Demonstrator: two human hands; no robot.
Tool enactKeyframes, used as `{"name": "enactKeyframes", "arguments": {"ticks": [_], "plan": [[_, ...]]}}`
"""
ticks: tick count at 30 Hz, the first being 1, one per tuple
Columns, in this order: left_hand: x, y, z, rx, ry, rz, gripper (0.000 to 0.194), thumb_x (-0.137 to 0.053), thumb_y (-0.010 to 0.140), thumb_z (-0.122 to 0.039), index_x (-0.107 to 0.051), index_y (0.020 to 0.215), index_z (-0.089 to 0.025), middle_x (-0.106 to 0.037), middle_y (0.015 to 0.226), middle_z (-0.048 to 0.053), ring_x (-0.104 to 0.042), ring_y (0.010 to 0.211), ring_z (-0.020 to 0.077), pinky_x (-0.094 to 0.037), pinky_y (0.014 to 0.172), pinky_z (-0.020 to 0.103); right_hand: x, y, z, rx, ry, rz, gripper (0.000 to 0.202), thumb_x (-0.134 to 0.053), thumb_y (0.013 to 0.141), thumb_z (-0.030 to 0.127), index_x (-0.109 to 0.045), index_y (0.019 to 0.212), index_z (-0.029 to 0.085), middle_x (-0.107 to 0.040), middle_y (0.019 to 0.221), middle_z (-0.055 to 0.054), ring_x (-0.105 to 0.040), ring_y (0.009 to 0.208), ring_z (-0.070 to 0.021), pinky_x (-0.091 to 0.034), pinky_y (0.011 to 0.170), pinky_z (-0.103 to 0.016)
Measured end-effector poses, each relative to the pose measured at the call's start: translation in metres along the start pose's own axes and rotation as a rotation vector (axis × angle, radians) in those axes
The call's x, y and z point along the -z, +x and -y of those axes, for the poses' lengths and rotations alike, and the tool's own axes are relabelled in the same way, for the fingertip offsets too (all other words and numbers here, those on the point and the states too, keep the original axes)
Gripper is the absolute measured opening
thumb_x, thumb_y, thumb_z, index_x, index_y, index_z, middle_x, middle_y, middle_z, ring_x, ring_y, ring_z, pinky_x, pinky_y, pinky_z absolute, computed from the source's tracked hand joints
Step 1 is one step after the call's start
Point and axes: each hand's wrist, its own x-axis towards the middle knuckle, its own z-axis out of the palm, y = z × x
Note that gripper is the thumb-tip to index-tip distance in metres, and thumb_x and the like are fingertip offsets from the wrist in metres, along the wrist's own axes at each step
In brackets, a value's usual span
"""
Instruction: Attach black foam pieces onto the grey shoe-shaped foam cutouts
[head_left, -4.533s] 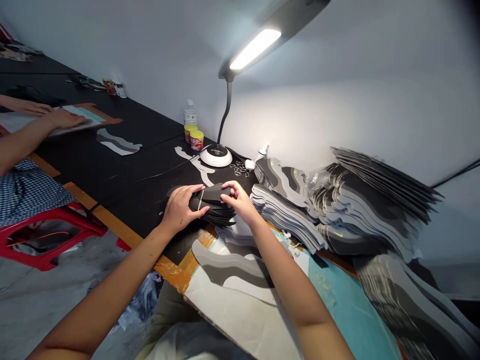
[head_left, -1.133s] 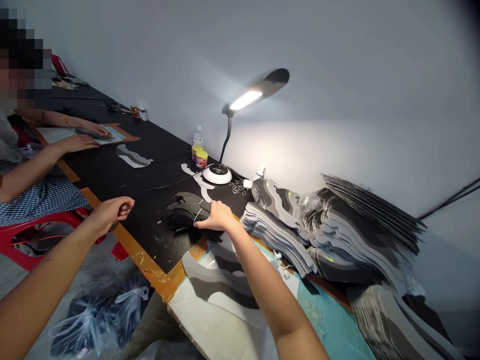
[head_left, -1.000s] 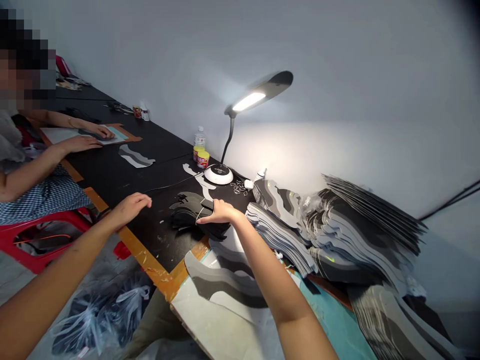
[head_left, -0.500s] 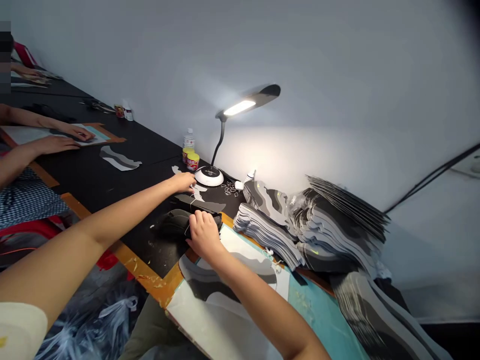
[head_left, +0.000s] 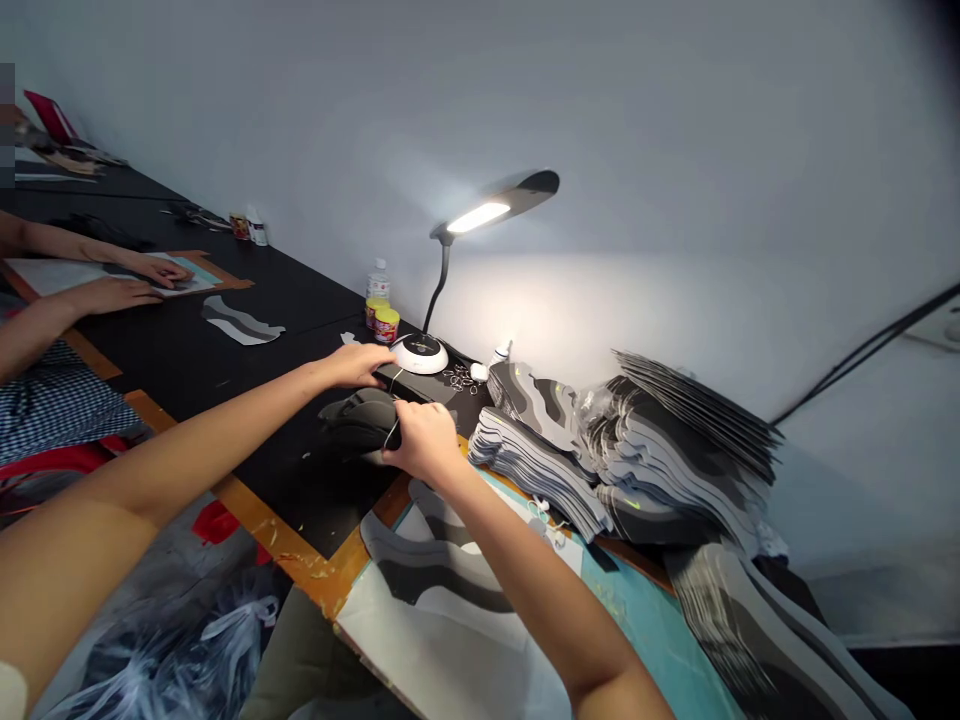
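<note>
A bundle of dark, flat cut pieces (head_left: 364, 415) with a thin pale band round it is between my hands above the black tabletop. My right hand (head_left: 427, 437) is closed on its near right side, beside the band. My left hand (head_left: 358, 366) is closed at the far edge, by the lamp base, with fingers and thumb on the dark pieces near the band; its exact grip is partly hidden. Below my right forearm, grey and black wavy shoe-upper pieces (head_left: 431, 570) lie on a white board (head_left: 420, 650).
A lit desk lamp (head_left: 421, 354) stands against the wall, with yellow-lidded cans (head_left: 386, 324) and a bottle (head_left: 379, 280) beside it. Stacks of grey pieces (head_left: 540, 470) crowd the right. At left, a co-worker's hands (head_left: 157, 270) rest over another board. Plastic bags (head_left: 180, 650) lie below.
The dark bundle has been raised and tilted, now covering the white scraps near the lamp. My right hand has shifted up and right; my left stays by the lamp base.
</note>
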Motion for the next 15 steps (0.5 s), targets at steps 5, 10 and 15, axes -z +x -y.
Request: {"name": "enactKeyframes", "arguments": {"ticks": [5,10,15], "plan": [[-0.015,0.005,-0.004,0.062,0.010,-0.248,0.044,-0.051,0.090,-0.028,-0.065,0.129,-0.012,-0.056,0.137,0.022,-0.044,0.134,0.0363,-0.028,0.117,0.052,0.038,-0.009,-0.035,-0.249,-0.044,-0.208,0.077,-0.066,0.099,0.057,-0.041,0.162,0.020,-0.031,0.137,-0.014,-0.034,0.127,-0.0180,-0.035,0.120,-0.038],[-0.061,-0.030,-0.006,0.035,-0.116,-0.189,0.034,-0.063,0.075,-0.033,-0.072,0.098,-0.010,-0.069,0.115,0.019,-0.055,0.121,0.0326,-0.037,0.116,0.043,-0.008,-0.005,-0.020,-0.162,-0.125,-0.331,0.079,-0.059,0.106,0.051,-0.025,0.173,0.025,-0.005,0.153,-0.009,-0.015,0.142,-0.0225,-0.022,0.130,-0.044],[-0.063,-0.086,0.020,0.193,-0.269,-0.349,0.049,-0.047,0.078,-0.030,-0.069,0.118,-0.014,-0.063,0.138,0.013,-0.054,0.131,0.0238,-0.037,0.118,0.037,-0.052,-0.007,0.000,0.211,-0.054,-0.118,0.077,-0.066,0.101,0.044,-0.034,0.169,0.027,-0.006,0.154,-0.005,-0.020,0.140,-0.0130,-0.034,0.128,-0.032]]}}
